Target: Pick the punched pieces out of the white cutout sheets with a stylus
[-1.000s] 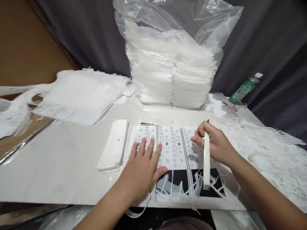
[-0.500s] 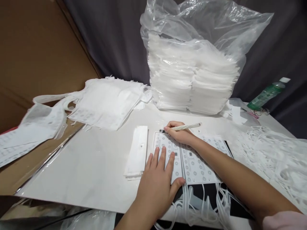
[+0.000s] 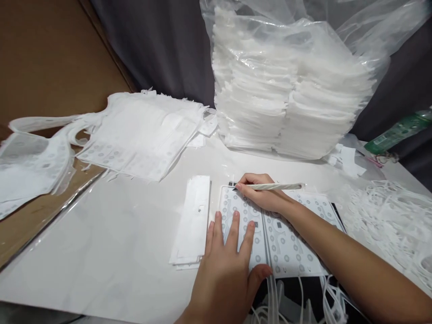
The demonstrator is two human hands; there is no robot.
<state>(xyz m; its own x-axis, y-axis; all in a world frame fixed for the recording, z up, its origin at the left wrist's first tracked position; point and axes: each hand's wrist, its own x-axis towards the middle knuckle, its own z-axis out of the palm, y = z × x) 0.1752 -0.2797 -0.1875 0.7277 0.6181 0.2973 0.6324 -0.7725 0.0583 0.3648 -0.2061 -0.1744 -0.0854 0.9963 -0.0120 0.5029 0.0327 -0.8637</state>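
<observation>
A white die-cut sheet with round holes and small black squares lies on a dark mat at the table's near edge. My left hand presses flat on the sheet's left panel, fingers spread. My right hand reaches across to the sheet's top left corner and grips a slim white pen-like tool, its dark tip at that corner. Beside the sheet on the left lies a small stack of white strips.
A big clear plastic bag of stacked white sheets stands at the back. A loose pile of white sheets lies at the left. Tangled white trimmings cover the right side. A green bottle lies far right. Brown cardboard rises at the left.
My right hand swung from the sheet's right panel across to its top left corner, turning the tool level. My left hand stayed flat on the sheet. The view shifted left and closer.
</observation>
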